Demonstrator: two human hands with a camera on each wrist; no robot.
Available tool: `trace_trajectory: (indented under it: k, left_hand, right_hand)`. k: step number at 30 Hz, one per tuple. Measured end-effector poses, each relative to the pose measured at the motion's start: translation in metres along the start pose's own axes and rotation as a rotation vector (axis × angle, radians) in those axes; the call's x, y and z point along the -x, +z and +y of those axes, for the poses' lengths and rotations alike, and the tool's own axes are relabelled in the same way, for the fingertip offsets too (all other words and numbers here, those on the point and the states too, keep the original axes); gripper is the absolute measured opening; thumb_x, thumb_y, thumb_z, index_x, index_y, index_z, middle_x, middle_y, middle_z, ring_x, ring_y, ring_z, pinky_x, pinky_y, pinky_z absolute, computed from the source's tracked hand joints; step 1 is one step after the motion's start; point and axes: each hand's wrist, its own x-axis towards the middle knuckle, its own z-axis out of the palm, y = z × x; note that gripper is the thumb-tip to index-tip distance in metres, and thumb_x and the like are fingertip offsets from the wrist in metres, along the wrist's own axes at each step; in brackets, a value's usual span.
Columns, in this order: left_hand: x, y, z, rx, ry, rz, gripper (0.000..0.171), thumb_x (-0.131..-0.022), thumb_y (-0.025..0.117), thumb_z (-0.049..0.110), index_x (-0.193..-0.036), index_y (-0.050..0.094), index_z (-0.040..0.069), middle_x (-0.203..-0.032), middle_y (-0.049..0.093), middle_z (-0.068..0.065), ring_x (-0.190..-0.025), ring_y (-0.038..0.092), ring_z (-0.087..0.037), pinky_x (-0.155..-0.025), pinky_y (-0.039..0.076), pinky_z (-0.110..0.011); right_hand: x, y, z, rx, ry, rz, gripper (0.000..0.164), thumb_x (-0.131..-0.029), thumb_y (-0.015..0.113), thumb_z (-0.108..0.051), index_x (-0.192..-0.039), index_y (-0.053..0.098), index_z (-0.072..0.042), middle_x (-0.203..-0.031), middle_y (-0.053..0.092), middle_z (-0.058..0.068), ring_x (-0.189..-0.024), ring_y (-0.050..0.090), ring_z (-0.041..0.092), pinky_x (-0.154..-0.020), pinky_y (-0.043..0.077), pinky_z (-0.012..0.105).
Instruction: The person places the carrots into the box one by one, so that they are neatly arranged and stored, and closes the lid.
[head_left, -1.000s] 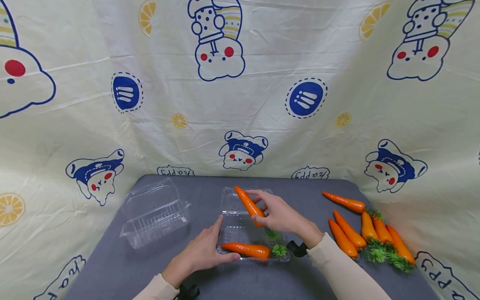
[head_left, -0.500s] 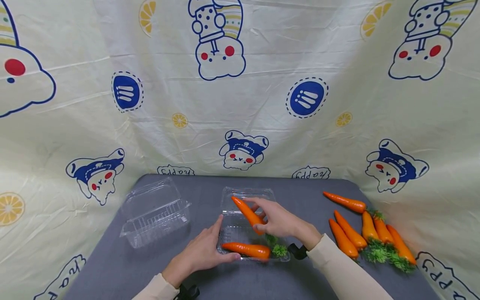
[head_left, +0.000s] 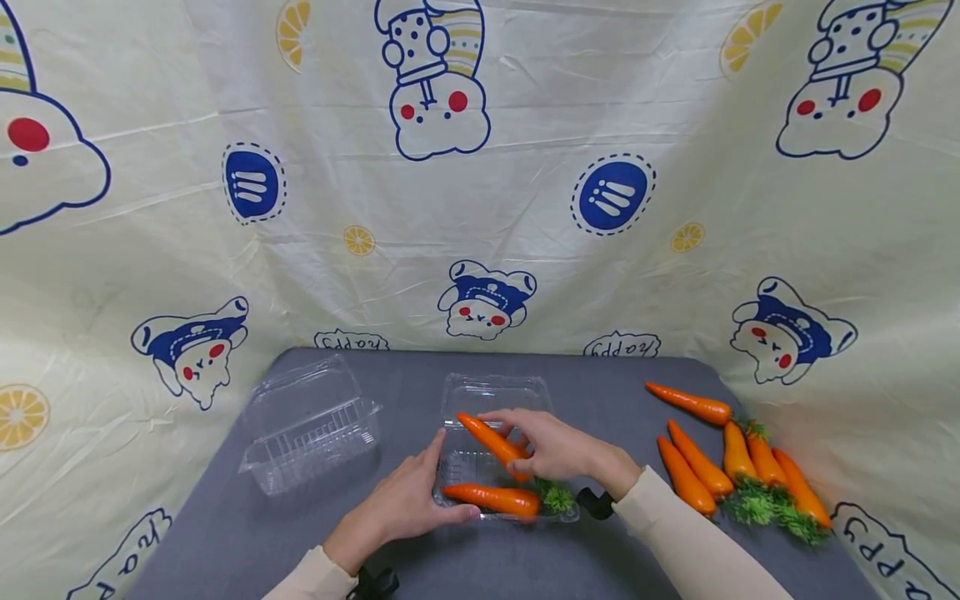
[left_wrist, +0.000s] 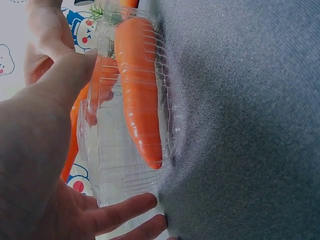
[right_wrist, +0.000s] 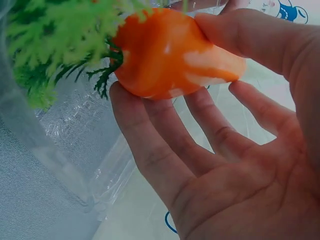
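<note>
The right hand (head_left: 558,446) pinches the held carrot (head_left: 487,438) near its leafy end, thumb on one side and fingertips on the other. That carrot slants above the near container (head_left: 467,467), its tip by the hinge edge at the far left corner; whether it touches the base I cannot tell. The left hand (head_left: 408,497) is spread wide at the container's near left corner, thumb along the near edge and the other fingers reaching up the left edge, touching the clear plastic.

Inside, the lying carrot (head_left: 495,501) runs along the near wall, tip to the left, its green leaves (head_left: 557,497) at the right end beside the right hand. Between the two carrots a strip of container floor shows, and the lid (head_left: 495,396) is folded back away from the person.

A band of grey table (head_left: 600,554) separates this container from the second container (head_left: 318,442), which sits open near the table's left edge. To the right, beyond the right sleeve (head_left: 686,537), six carrots (head_left: 701,467) lie in a loose group, the outermost along the table's right edge. Past the far edge hangs a printed cloth (head_left: 540,108)
</note>
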Motion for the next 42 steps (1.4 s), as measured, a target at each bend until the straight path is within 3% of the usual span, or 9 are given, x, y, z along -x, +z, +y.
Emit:
trace_trajectory:
  k: [12,18,24,31,36,42]
  left_hand:
    - [0.0001,0.0019,-0.0011,-0.002,0.009,0.004,0.137,-0.091,0.089,0.076,-0.187,0.020,0.008,-0.176,0.056,-0.026,-0.144,0.067,-0.042,-0.117,0.061,-0.068]
    - [-0.0005,0.0014,-0.0017,0.000,-0.008,-0.011,0.137,-0.090,0.089,0.078,-0.187,0.020,0.010,-0.174,0.058,-0.024,-0.138,0.068,-0.039,-0.115,0.062,-0.068]
    - [-0.0008,0.0005,-0.0011,-0.012,-0.006,-0.009,0.136,-0.090,0.089,0.077,-0.187,0.020,0.010,-0.162,0.068,-0.023,-0.122,0.067,-0.031,-0.106,0.066,-0.062]
    - [0.0006,0.0023,0.0000,-0.011,-0.007,0.001,0.136,-0.090,0.089,0.077,-0.187,0.021,0.010,-0.173,0.060,-0.025,-0.138,0.068,-0.039,-0.115,0.062,-0.068]
    - [0.0005,0.0021,0.0003,-0.016,-0.003,0.006,0.136,-0.090,0.089,0.077,-0.187,0.021,0.009,-0.172,0.061,-0.025,-0.139,0.068,-0.040,-0.115,0.062,-0.068]
    - [0.0008,0.0014,0.0003,-0.018,0.010,0.013,0.136,-0.091,0.088,0.076,-0.187,0.021,0.008,-0.170,0.063,-0.025,-0.139,0.069,-0.040,-0.115,0.062,-0.068]
  right_hand:
    - [0.0017,0.0027,-0.0018,0.003,0.003,-0.091,0.066,-0.106,0.083,-0.004,-0.166,0.064,-0.024,-0.151,0.075,0.009,-0.128,0.074,0.031,-0.117,0.064,0.062]
    - [0.0028,0.0031,-0.0012,0.041,-0.018,-0.118,0.057,-0.107,0.081,-0.002,-0.159,0.071,-0.021,-0.151,0.077,0.003,-0.134,0.073,0.029,-0.119,0.063,0.059]
    - [0.0036,0.0047,0.0006,0.075,-0.014,-0.132,0.049,-0.108,0.080,-0.004,-0.153,0.077,-0.022,-0.151,0.078,0.001,-0.136,0.071,0.026,-0.122,0.061,0.060]
    - [0.0052,0.0075,0.0020,0.124,0.011,-0.142,0.043,-0.108,0.080,-0.005,-0.148,0.080,-0.022,-0.148,0.079,-0.002,-0.130,0.072,0.022,-0.125,0.058,0.062]
    - [0.0054,0.0078,0.0023,0.136,0.001,-0.141,0.041,-0.110,0.078,-0.006,-0.148,0.080,-0.021,-0.148,0.080,-0.003,-0.133,0.072,0.022,-0.126,0.056,0.063]
    - [0.0061,0.0070,0.0015,0.118,0.013,-0.140,0.040,-0.110,0.078,-0.008,-0.147,0.080,-0.022,-0.147,0.080,-0.003,-0.125,0.072,0.017,-0.121,0.061,0.058]
